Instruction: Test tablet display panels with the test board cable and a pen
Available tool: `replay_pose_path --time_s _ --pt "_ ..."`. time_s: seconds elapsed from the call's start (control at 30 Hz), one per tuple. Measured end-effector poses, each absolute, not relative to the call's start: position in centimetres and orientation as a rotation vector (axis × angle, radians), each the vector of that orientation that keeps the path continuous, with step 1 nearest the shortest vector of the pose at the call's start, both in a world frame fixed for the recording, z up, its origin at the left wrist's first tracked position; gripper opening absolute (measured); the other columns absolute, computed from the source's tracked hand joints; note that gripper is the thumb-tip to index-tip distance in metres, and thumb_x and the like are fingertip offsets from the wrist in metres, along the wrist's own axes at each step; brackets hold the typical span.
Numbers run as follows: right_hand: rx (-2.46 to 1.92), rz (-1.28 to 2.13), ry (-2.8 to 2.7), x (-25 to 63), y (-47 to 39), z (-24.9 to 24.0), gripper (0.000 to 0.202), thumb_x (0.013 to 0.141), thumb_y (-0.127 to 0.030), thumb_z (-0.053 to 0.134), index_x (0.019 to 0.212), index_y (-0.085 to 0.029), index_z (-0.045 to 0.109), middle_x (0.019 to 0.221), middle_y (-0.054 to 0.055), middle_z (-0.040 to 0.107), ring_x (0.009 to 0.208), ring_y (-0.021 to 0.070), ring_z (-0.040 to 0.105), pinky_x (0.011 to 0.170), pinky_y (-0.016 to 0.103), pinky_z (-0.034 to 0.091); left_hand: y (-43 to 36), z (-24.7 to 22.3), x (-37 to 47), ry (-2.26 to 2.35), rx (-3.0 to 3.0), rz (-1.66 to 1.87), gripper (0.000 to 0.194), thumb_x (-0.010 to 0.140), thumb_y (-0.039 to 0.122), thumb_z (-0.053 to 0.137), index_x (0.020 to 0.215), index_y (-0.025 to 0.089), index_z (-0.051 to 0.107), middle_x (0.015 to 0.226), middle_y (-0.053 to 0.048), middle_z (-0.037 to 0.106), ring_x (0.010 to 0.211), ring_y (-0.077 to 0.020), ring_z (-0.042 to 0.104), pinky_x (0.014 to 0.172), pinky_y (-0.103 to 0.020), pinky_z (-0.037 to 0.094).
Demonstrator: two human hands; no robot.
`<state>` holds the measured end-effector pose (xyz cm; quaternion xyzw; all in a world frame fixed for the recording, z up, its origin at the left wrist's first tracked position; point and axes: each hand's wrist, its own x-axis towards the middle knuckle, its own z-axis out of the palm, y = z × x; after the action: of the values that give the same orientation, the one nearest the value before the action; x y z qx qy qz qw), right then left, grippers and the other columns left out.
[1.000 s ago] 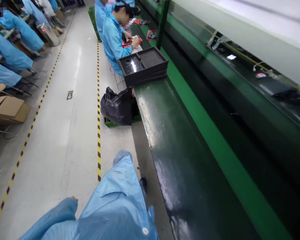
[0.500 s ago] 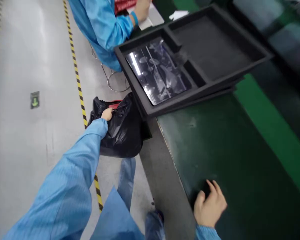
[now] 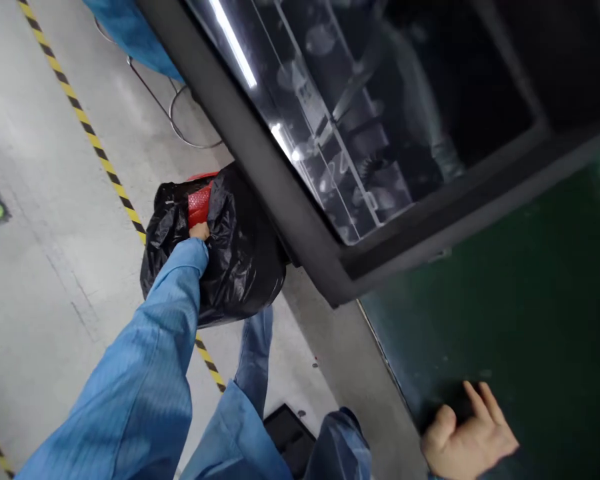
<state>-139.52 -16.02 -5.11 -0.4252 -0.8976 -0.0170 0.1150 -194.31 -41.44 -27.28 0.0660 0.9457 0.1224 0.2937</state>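
Observation:
My left hand reaches down into the mouth of a black plastic bag that stands low beside the table. Its fingers are hidden inside the bag, so whether they hold anything does not show. Right above the hand, a piece of red bubble wrap-like material shows in the opening. My right hand rests on the dark green tabletop, holding nothing, with thumb and fingers apart. A black tray overhangs the table's edge beside the bag. In it lies a glossy dark panel that reflects the ceiling lights.
A wire-legged stool and part of a person's blue garment are at the upper left. Yellow-black tape runs along the grey floor. A dark flat object lies on the floor near my legs.
My view has come lower and closer to the tray and bag. My left hand has sunk deeper into the bag, and more red material shows. My right hand stays on the tabletop.

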Motion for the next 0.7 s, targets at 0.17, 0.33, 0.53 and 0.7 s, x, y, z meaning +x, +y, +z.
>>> replay_pose_path --time_s 0.17,0.33,0.53,0.7 --pt "-1.243 0.050 -2.612 -138.7 -16.0 -5.6 0.056 0.091 -0.040 0.036 0.138 -0.012 0.052 0.138 0.024 0.054 0.124 0.0430 0.051 0.101 0.063 0.037 -41.7 -18.1 -193.5 2.719 0.057 0.334 0.022 0.094 0.028 0.062 0.110 0.013 0.063 0.112 -0.010 0.064 0.106 -0.0248 0.061 0.098 -0.049 0.049" --pt "-1.467 0.656 -2.393 -140.6 -15.8 -4.3 0.050 0.085 -0.037 0.045 0.126 -0.013 0.056 0.143 0.022 0.048 0.134 0.0398 0.043 0.114 0.066 0.020 -44.6 -3.5 -188.1 3.052 -0.089 0.685 0.023 0.090 0.020 0.051 0.109 0.011 0.060 0.104 -0.013 0.063 0.101 -0.0265 0.061 0.092 -0.040 0.046" --pt "-1.465 1.244 -2.040 -143.5 -17.2 1.2 0.050 0.079 -0.046 0.052 0.116 -0.014 0.062 0.146 0.021 0.046 0.141 0.0374 0.034 0.120 0.062 0.013 -44.9 12.9 -170.7 2.938 -0.115 1.397 0.022 0.076 0.036 0.054 0.086 0.017 0.057 0.069 -0.001 0.052 0.061 -0.0175 0.051 0.063 -0.030 0.043" --pt "-1.284 1.745 -1.496 -134.6 -24.5 10.4 0.059 0.082 -0.067 0.051 0.121 -0.024 0.062 0.130 0.013 0.064 0.123 0.0307 0.059 0.102 0.049 0.049 -40.4 19.4 -151.9 2.084 0.354 1.672 0.036 0.070 0.049 0.069 0.086 0.019 0.062 0.085 -0.006 0.066 0.078 -0.0204 0.062 0.071 -0.029 0.050"
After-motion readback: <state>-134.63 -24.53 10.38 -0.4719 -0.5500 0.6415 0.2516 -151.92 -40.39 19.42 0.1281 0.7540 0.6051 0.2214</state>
